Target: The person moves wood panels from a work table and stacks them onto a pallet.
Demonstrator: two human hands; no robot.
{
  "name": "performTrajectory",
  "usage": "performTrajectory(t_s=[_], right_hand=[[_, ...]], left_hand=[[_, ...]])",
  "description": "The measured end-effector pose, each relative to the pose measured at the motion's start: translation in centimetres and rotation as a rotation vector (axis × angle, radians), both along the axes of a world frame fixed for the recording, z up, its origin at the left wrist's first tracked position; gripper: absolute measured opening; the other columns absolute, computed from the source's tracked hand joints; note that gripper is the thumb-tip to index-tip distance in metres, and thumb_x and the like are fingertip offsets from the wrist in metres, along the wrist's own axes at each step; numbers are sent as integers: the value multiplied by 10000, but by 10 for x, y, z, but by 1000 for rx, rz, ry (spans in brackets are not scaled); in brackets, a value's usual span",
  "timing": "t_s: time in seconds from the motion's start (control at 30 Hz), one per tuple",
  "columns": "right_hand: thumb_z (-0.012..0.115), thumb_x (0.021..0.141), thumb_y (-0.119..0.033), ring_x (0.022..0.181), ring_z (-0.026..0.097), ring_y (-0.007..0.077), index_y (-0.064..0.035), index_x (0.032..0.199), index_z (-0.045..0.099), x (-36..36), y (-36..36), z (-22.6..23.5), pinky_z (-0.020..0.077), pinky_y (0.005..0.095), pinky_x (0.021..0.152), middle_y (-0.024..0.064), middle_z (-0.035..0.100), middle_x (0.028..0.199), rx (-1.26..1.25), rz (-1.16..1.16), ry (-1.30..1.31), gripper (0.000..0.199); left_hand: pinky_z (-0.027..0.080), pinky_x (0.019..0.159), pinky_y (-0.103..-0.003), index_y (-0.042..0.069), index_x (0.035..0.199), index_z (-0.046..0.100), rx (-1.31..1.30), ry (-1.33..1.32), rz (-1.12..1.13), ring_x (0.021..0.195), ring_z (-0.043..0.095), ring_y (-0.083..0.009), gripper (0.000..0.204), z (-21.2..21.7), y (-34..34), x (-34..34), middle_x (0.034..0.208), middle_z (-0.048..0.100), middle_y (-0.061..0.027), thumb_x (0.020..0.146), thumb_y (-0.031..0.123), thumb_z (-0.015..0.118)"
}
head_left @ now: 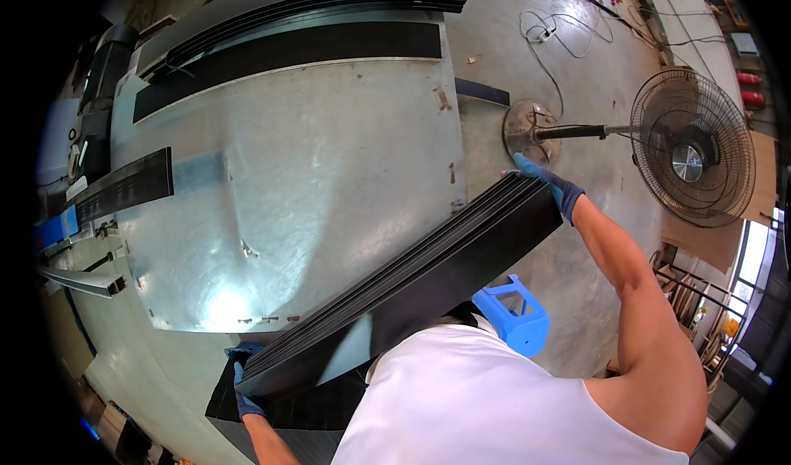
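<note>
A stack of long dark panels [416, 296] is slanting across the near-right corner of the metal tabletop [329, 152]; whether it is touching that surface is hard to tell. Both hands are holding it: the gloved left hand [247, 403] is curling around the end just off the tabletop's near edge, while the gloved right hand [550, 183] is spreading over the end beyond its right edge. The panels are looking stiff and straight, probably weighty together, and their smooth faces are likely making them prone to sliding over one another. Taking hold at both ends, pressing the layers together, is seeming the soundest grip; the glossy outer face is probably scratching easily.

Nearer the person than the tabletop, a dark pile [288, 413] is sitting below the left hand; whether it is a container or more panels is unclear. Well right of the tabletop, a rack [700, 300] is holding slender pieces, too small to identify.
</note>
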State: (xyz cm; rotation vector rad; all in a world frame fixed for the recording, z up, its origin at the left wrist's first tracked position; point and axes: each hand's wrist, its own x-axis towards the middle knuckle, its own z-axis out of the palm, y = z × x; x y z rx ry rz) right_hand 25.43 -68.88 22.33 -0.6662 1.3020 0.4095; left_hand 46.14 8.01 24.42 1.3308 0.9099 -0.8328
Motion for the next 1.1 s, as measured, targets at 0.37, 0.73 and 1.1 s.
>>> performTrajectory(t_s=[0.37,0.73,1.1], right_hand=[[610,911,-464,753,667,192,-72,897,672,-8,1,-4,544,353,740,66,704,857,51,-25,-103,396],[531,967,-425,988,635,210,-20,1151,611,9,11,22,495,352,919,104,658,1070,-360,-98,-447,452],[428,997,-440,1237,442,278,-41,1125,561,9,62,-49,198,433,1185,109,559,1103,-376,-486,-1299,440]], left_hand=[[492,913,-371,16,1169,620,-40,24,-15,994,638,-248,415,-27,33,6,1132,667,-126,964,368,544],[405,1070,-422,-20,1288,546,-256,-393,-76,1165,572,-287,540,13,12,87,1275,592,-174,1024,401,335],[294,1125,-478,36,1178,632,-602,-959,-45,1241,487,-312,471,-78,-62,155,1273,586,-168,993,404,403]])
